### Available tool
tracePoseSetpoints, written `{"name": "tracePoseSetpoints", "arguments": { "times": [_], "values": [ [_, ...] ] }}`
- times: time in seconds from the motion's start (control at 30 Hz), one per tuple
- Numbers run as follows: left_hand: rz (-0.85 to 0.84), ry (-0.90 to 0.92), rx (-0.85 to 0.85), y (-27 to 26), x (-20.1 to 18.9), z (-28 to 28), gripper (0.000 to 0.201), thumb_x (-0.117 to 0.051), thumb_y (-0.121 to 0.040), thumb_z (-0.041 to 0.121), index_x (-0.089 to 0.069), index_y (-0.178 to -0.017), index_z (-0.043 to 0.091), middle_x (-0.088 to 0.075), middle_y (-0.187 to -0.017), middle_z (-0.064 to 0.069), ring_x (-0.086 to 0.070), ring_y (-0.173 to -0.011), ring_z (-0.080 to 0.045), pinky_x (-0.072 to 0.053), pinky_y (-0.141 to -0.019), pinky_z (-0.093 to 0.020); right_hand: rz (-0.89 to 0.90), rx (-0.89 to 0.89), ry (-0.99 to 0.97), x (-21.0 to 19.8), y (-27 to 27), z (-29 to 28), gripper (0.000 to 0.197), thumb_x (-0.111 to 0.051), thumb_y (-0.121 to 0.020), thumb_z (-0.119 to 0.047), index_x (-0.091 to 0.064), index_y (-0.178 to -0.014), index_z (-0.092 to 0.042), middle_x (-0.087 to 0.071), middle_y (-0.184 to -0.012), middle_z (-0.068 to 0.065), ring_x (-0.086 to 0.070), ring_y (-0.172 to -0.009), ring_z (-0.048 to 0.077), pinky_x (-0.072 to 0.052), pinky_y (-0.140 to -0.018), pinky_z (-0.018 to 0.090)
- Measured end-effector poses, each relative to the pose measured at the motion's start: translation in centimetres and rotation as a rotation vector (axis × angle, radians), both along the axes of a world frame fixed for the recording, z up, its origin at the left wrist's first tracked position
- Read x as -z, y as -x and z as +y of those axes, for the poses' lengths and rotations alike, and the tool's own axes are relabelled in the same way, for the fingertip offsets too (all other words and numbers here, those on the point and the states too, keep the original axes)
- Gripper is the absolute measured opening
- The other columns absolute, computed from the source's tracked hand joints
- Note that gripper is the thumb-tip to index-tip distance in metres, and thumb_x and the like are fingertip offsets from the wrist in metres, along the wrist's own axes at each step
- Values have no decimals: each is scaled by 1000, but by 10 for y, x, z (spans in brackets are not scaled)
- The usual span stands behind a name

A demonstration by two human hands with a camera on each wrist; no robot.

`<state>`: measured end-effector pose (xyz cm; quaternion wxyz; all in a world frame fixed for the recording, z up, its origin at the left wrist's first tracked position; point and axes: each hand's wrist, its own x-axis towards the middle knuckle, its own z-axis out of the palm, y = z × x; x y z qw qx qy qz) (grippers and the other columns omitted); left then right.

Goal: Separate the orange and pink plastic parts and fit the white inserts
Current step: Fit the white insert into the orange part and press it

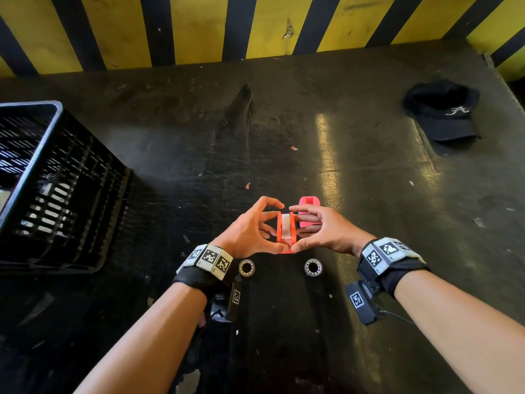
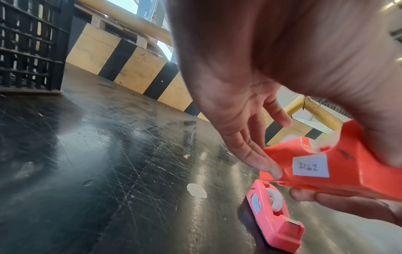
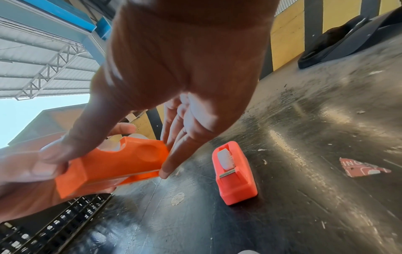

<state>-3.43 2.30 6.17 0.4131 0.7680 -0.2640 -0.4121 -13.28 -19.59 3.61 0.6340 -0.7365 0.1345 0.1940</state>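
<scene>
Just above the table, both hands hold the orange part (image 1: pixel 287 242) (image 2: pixel 339 169) (image 3: pixel 113 167) between them. A white insert (image 1: pixel 287 226) sits in its slot. My left hand (image 1: pixel 271 227) grips its left side between thumb and fingers (image 2: pixel 273 169). On the other side, my right hand (image 1: pixel 301 228) pinches it, thumb near and fingers (image 3: pixel 167 169) on the far end. A paper label reading 2262 is stuck on the orange side. The pink part (image 1: pixel 309 202) (image 2: pixel 275 221) (image 3: pixel 236 178) lies on the table just behind, a white insert (image 2: pixel 274 201) (image 3: pixel 225 159) in it.
Two small rings (image 1: pixel 246 267) (image 1: pixel 313 267) lie on the black table (image 1: pixel 284 137) near my wrists. A black slatted crate (image 1: pixel 56 180) stands at the left. A black cap (image 1: pixel 443 112) lies at the back right. A yellow-and-black striped wall (image 1: pixel 255 27) closes the far edge.
</scene>
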Motion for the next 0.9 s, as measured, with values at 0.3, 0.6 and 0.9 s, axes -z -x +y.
{"name": "tracePoseSetpoints", "arguments": {
  "times": [0.3, 0.6, 0.9],
  "values": [
    [-205, -14, 14, -3, 9, -2, 111, -96, -66, 23, -27, -151, 36, -49, -158, -7, -71, -108, -10, -61, -94, -33, -3, -110, 194, -2, -12, 0, 100, -101, -57, -27, -46, -141, -34, -55, -143, -9, -50, -133, 1, -42, -112, 35],
    [-435, -185, 38, -31, 38, -21, 124, -96, -62, 32, -14, -156, 37, -49, -158, -3, -45, -142, -29, -35, -119, -56, -134, -323, 749, 17, -59, 1, 107, -87, -57, -57, -34, -144, -24, -51, -147, -1, -48, -140, 22, -10, -123, 61],
    [-494, -259, 46, -42, 90, -32, 125, -94, -61, 38, -14, -158, 35, -50, -156, -1, -40, -146, -30, -29, -121, -58, -91, -392, 929, 60, -75, 1, 104, -84, -58, -59, -33, -143, -27, -50, -146, 1, -40, -145, 26, 4, -121, 68]
  ]
}}
